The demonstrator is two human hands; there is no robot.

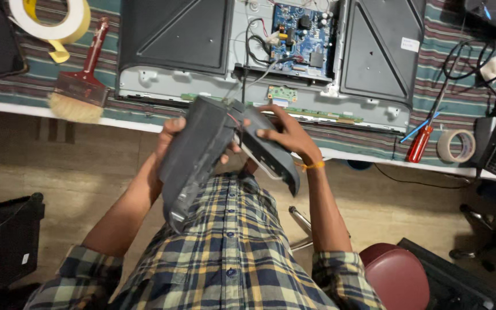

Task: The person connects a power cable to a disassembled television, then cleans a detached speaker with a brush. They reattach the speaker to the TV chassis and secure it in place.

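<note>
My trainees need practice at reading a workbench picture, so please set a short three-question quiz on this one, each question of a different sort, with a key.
1. True or false: the brush lies to the right of the opened screen chassis.
2. What does the left hand grip? A) a roll of tape B) a dark plastic cover piece C) a screwdriver
3. Fill in: the blue circuit board sits near the ____ of the chassis.

Key
1. False: it lies to the left.
2. B; the right hand holds a second dark cover piece.
3. Middle.
</note>
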